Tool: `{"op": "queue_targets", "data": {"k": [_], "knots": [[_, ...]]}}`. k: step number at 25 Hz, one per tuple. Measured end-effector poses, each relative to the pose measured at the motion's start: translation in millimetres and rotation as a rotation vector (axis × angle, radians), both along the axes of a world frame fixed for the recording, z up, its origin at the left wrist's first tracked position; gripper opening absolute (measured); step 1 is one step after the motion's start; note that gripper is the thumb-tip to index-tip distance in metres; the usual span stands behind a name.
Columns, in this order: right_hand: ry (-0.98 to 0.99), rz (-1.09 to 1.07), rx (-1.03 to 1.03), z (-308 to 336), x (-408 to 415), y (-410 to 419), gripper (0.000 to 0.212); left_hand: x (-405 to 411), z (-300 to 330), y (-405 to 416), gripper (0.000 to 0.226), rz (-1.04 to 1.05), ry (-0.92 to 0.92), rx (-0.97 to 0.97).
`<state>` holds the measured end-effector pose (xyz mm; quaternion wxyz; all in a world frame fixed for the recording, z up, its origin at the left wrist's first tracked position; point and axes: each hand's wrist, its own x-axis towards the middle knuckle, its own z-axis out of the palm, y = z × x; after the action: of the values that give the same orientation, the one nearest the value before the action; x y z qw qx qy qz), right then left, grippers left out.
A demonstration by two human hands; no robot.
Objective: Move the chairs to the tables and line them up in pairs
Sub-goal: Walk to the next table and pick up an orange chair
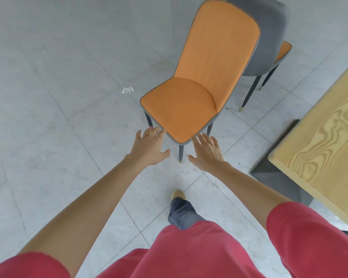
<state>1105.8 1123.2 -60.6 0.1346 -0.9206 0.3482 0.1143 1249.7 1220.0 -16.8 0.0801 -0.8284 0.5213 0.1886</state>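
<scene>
Head view, looking down over the person's chest and both outstretched arms. An orange chair (191, 101) stands on the pale tiled floor (58, 127), seat facing the person, its dark legs ending in brass-coloured tips. Left hand (149, 146) is spread, fingers apart, fingertips at the near left edge of the seat by the front corner; whether they touch the grey trim or sit just short of it I cannot tell. Right hand (207, 150) is likewise spread, thumb out to the side, fingertips at the near right edge of the same corner; contact also unclear. Neither hand is closed around anything. Directly behind the orange chair stands a second chair (269, 37), turned the other way so its grey back shell faces the camera; a sliver of its orange seat shows at the right. The two backrests are close together, back to back; whether they touch cannot be made out. At the right edge of the view is the light wood-grain surface (325, 141), set on a dark base (273, 169); the orange chair is near it but apart, with bare tiles between. A small crumpled white scrap (127, 90) lies on the floor left of the orange chair. The person wears a red short-sleeved top (189, 253) and blue-grey trousers; one tan shoe (178, 195) is planted on the tiles below the hands.
</scene>
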Motion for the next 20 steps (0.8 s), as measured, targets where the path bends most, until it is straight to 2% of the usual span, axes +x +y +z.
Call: {"op": "queue_targets", "data": {"k": [7,13,16,20], "knots": [[0.060,-0.041,0.087,-0.9,90.1,-68.4,0.069,86.8,-7.8,-70.1,0.071,-0.017,0.045,0.052],[0.133,-0.088,0.090,-4.5,165.2,-89.3,0.070,164.3,-19.7,-96.6,0.071,-0.053,0.081,0.064],[0.118,-0.172,0.082,-5.5,213.5,-90.9,0.069,215.3,-23.2,-111.0,0.072,-0.120,0.092,0.056],[0.052,-0.443,0.184,-5.2,289.0,-81.6,0.071,293.5,-16.8,-129.8,0.072,-0.252,0.089,0.030]]}}
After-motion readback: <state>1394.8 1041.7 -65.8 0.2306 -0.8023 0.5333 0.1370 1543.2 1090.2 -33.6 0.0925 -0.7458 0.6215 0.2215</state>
